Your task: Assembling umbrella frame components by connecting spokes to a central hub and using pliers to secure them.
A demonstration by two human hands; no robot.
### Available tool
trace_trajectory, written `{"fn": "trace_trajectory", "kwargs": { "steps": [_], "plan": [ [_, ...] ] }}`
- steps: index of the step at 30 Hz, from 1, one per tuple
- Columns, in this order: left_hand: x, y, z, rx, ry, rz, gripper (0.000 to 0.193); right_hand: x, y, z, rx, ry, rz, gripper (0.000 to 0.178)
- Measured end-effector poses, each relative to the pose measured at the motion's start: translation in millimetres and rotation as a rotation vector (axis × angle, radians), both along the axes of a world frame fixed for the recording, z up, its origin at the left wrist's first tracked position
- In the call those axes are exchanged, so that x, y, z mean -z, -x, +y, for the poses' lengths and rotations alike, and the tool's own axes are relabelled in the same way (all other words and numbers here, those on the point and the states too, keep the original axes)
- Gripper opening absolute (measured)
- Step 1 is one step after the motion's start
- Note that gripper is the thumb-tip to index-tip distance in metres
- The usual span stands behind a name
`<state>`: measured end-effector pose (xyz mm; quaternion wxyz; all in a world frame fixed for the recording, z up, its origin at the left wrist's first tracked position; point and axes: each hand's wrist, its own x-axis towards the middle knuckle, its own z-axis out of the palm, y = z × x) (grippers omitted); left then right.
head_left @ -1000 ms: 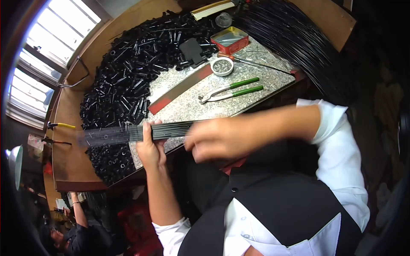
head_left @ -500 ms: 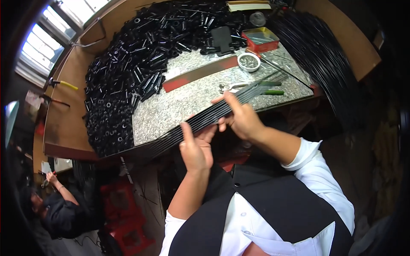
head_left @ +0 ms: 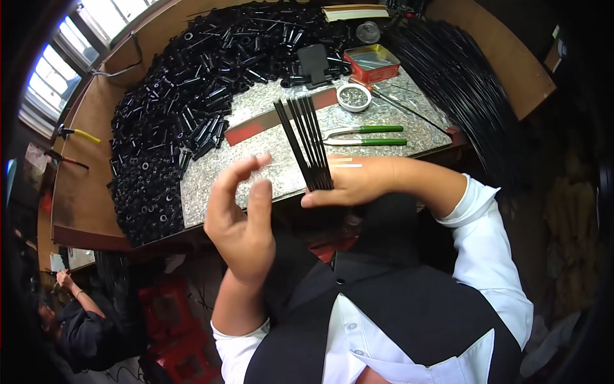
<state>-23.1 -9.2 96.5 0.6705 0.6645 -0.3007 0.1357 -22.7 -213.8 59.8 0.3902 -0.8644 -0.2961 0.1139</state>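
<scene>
A fanned bundle of thin black rods (head_left: 308,144) stands nearly upright in front of me, its lower end in the grip of my right hand (head_left: 361,182). The thumb lies across the rods, and the other fingers are mostly hidden. To the left of the bundle, my left hand (head_left: 240,221) is raised over the table's front edge with thumb and fingers apart and curved, holding nothing. Beyond the right hand lie pliers with green handles (head_left: 382,129). Behind the rods rests a long reddish-brown bar (head_left: 259,123).
A heap of black tubular parts (head_left: 192,89) covers the table's left and back. A white bowl (head_left: 353,109) of small pieces and a red tin (head_left: 366,73) stand near a black-rod pile (head_left: 460,89). A co-worker (head_left: 89,326) sits lower left by red stools (head_left: 169,320).
The rods swung from a low slant across both hands to nearly upright in my right hand. My left hand came off them and moved left.
</scene>
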Motion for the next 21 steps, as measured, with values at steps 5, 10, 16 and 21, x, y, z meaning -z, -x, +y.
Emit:
{"fn": "trace_trajectory", "kwargs": {
  "steps": [5,10,16,21],
  "plan": [
    [-26.8,-22.4,-10.1,0.253,0.025,0.208,0.049,11.7,9.6,23.9,-0.081,-0.094,0.16,0.039],
    [-38.6,-29.7,-15.9,0.552,0.009,0.422,0.039,-2.2,14.8,30.2,-0.03,-0.07,0.233,0.035],
    [-41.1,-21.6,-10.0,0.513,-0.2,0.321,0.039,20.3,19.4,3.7,-0.077,-0.504,0.376,0.052],
    [-44.3,-14.0,-11.6,0.491,-0.258,0.134,0.052,40.5,9.3,22.7,0.166,-0.721,0.311,0.026]
  ]
}}
